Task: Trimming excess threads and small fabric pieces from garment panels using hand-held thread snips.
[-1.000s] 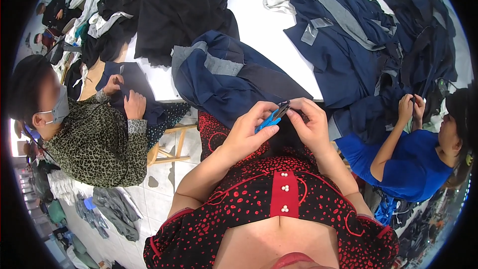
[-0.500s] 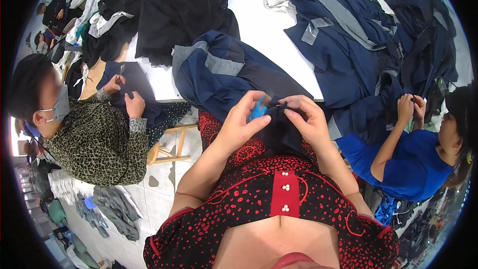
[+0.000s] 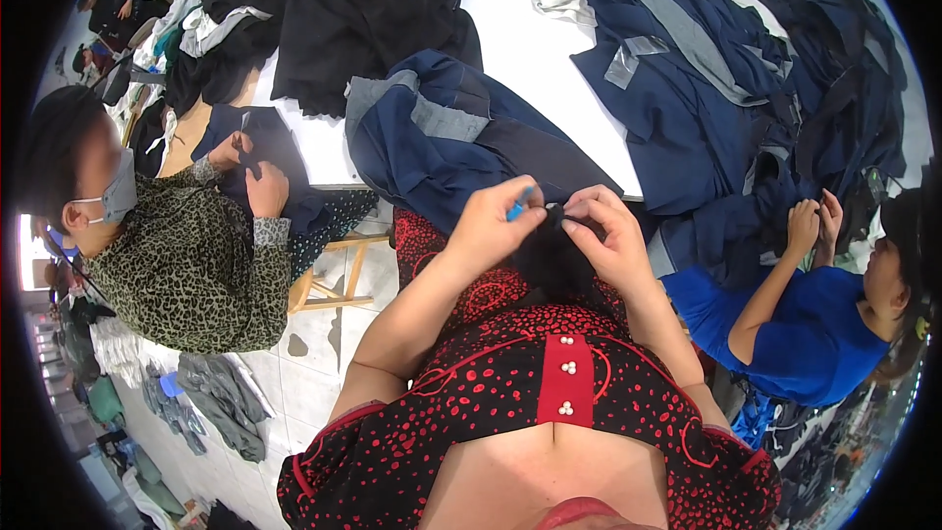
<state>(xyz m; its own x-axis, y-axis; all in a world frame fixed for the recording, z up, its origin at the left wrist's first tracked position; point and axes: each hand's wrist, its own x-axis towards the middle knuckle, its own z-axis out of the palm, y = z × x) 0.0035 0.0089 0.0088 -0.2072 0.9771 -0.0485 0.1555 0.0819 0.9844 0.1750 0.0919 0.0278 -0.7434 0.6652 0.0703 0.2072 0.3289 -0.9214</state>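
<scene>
My left hand (image 3: 491,228) is closed around small blue thread snips (image 3: 516,208), mostly hidden by the fingers. Its thumb and fingertips also meet the edge of a dark garment (image 3: 551,260). Close by on the right, my right hand (image 3: 610,234) pinches that edge between thumb and fingers. The rest of the dark cloth hangs down into my lap, and a bunched bit of it sticks up between the two hands. Just beyond my hands, a navy garment with grey inner patches (image 3: 422,152) lies over the table edge.
A white table (image 3: 530,69) carries black clothes (image 3: 373,29) and a navy pile (image 3: 677,128). On the left a masked co-worker (image 3: 186,255) handles dark cloth; on the right another in blue (image 3: 795,324) does likewise. A wooden stool (image 3: 339,280) stands at left.
My left hand has drawn in against my right at the cloth edge, and the blue snips have turned so that less of them shows. The whole view has shifted slightly.
</scene>
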